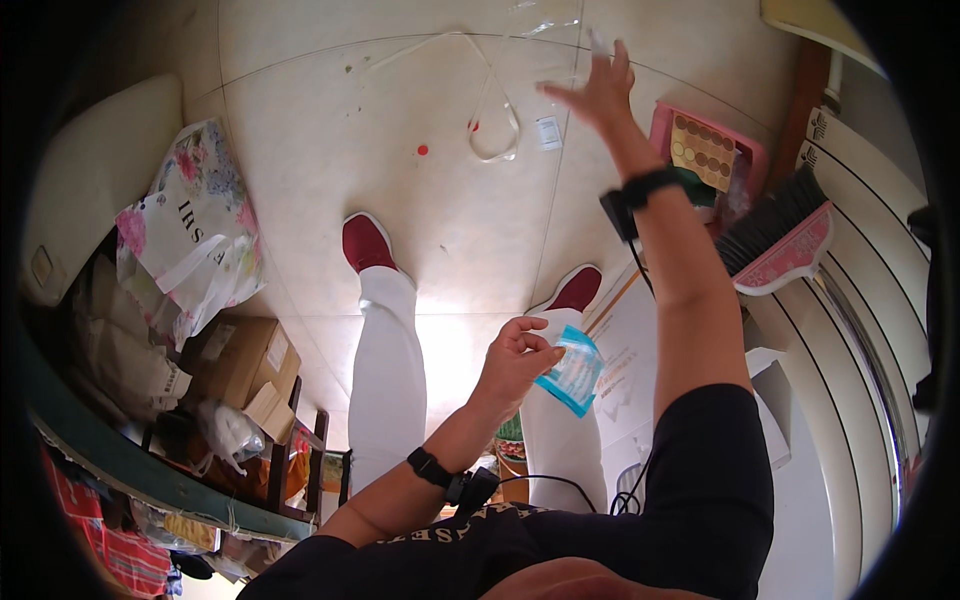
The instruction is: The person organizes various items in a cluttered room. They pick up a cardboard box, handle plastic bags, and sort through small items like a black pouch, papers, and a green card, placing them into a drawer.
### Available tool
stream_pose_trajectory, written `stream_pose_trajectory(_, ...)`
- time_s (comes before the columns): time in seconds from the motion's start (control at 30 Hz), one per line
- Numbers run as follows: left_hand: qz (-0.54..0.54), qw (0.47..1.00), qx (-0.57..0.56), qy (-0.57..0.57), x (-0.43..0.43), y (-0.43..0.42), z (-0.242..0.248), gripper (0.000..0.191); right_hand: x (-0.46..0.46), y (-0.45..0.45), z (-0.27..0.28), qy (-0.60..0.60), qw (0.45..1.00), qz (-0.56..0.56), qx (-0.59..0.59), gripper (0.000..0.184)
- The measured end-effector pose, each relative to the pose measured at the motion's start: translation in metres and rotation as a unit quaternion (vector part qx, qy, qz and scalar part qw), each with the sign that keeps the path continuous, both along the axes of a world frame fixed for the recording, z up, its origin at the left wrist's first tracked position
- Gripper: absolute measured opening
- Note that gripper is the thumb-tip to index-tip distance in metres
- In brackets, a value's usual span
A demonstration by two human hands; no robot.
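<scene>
My left hand [517,360] pinches a small teal and clear plastic packet [574,371] by its edge, in front of my right trouser leg. The packet bears print too small to make out. My right hand [600,86] is stretched out over the tiled floor with its fingers spread. A pale blur shows at one of its fingertips; I cannot tell what it is. Beyond that hand lies glossy clear plastic [551,26]. A small white sachet [549,133] rests on the floor below it, beside a looped cream ribbon or strap [495,154].
A pink dustpan [664,127] on the right holds a palette-like tray [705,150], next to a broom head [787,240]. To the left are a floral bag [195,225] and a cardboard box [240,352]. A red dot [423,150] marks the floor [315,150].
</scene>
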State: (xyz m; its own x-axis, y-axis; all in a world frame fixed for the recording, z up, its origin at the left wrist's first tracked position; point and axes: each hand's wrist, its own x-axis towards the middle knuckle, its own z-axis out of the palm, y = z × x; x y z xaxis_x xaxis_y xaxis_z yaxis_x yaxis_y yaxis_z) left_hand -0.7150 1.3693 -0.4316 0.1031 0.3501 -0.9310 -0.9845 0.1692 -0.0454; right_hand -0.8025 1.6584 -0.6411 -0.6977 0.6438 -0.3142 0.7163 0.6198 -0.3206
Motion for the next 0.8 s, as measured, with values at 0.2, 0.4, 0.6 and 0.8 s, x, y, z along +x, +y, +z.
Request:
stream_pose_trajectory(0.2,0.010,1.000,-0.013,-0.007,-0.007,-0.007,-0.001,0.045,-0.083,-0.050,-0.017,-0.185,0.976,-0.085,-0.080,0.118)
stream_pose_trajectory(0.4,0.010,1.000,-0.014,-0.011,-0.018,-0.007,0.002,0.048,-0.056,-0.099,-0.028,-0.113,0.993,-0.013,-0.020,0.058)
stream_pose_trajectory(0.6,0.013,1.000,-0.018,-0.022,-0.019,-0.008,0.005,0.046,-0.052,-0.088,-0.038,-0.075,0.997,-0.006,0.000,0.030)
stream_pose_trajectory(0.8,0.019,1.000,-0.007,-0.009,-0.012,-0.009,0.003,0.045,-0.028,-0.075,-0.032,-0.024,0.988,-0.098,-0.119,0.034)
